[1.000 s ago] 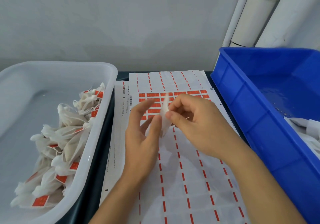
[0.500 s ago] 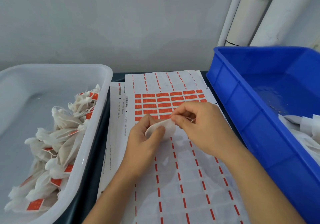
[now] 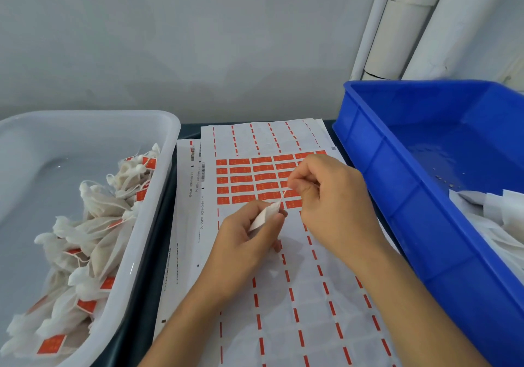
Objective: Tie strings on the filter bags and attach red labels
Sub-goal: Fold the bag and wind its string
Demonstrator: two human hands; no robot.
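Pulled taut now, the string [image 3: 284, 195] runs from right-hand fingers [image 3: 297, 185] to the left-pinched filter bag [image 3: 263, 218].

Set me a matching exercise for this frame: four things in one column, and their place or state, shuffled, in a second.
Things:
1. left hand
2. right hand
3. white tub
4. blue crate

States:
A. holds finished bags with red labels
B. pinches the string
C. holds plain white bags, no labels showing
D. grips the filter bag

Pairs: 1-D, 2-B, 3-A, 4-C
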